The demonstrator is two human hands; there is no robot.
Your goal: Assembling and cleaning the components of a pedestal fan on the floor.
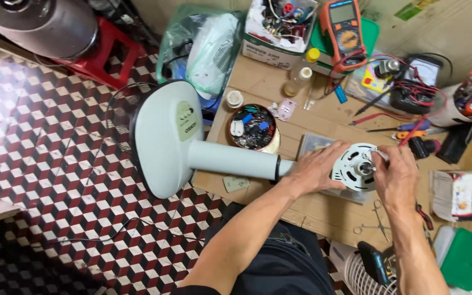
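While the fan lies on its side, with its round base out over the tiled floor on the left and its pole across the near edge of the cardboard, the person works on the motor at the right end of the pole. The left hand is wrapped over the place where pole and motor meet, and it grips there. The right hand is curled at the right side of the motor, its fingertips pinching close to the small shaft in the middle. What they pinch is too small to tell.

To do this well, the left hand should press down firmly so the motor cannot roll. The right hand should turn or pull gently, straight along the shaft, not sideways. Small parts could drop, so they are best put in the tin just beyond the pole. The pliers lie near the right hand if fingers slip. The meter sits far back, well apart.
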